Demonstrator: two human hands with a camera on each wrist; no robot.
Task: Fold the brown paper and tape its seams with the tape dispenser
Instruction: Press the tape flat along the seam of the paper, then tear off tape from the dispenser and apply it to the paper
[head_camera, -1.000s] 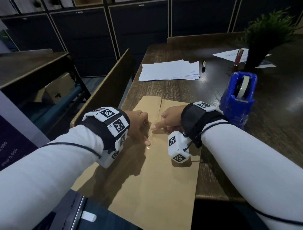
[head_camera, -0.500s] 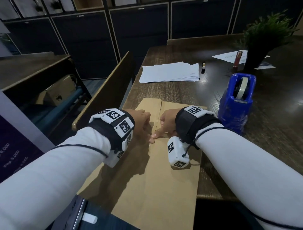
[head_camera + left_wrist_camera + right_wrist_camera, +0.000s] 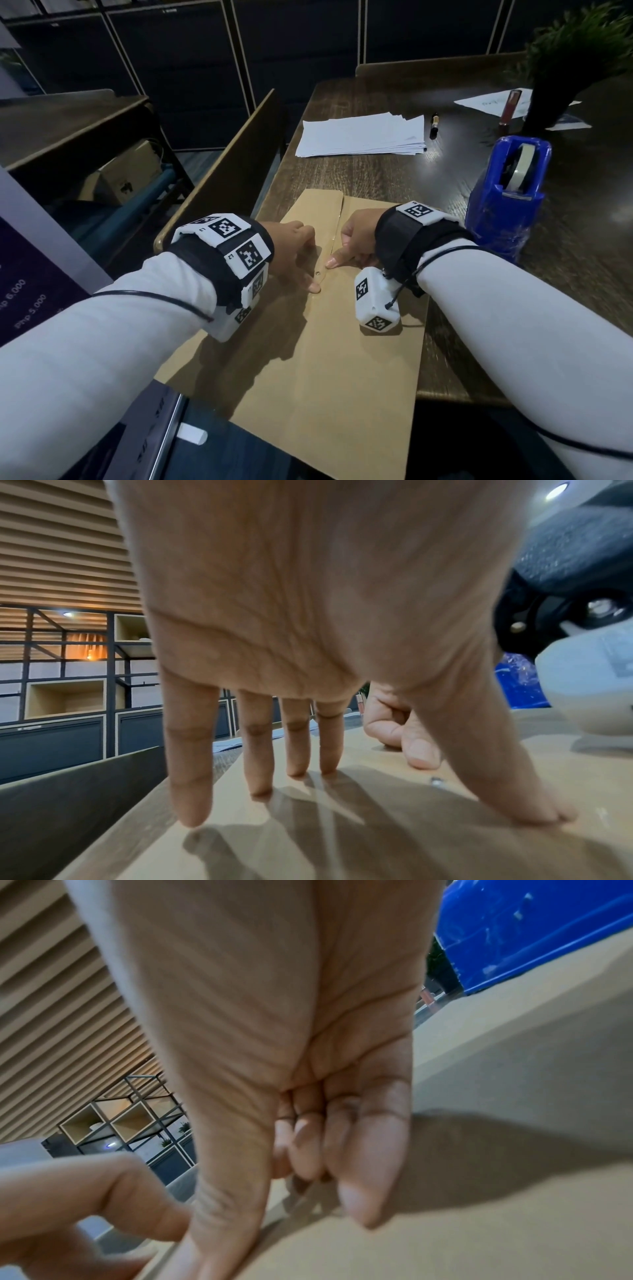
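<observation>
On the brown paper [image 3: 318, 359], I'm pressing the seam.
Left hand [image 3: 291, 251] is spreading straight fingers flat; right hand [image 3: 356, 240] is clenching, thumb pressing beside the tape dispenser [image 3: 507, 195].

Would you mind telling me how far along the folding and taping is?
Done: brown paper folded, flaps meeting at a centre seam. In hand: left hand and right hand press glossy tape onto it. Left: any untaped seams; the tape dispenser stands nearby.
</observation>
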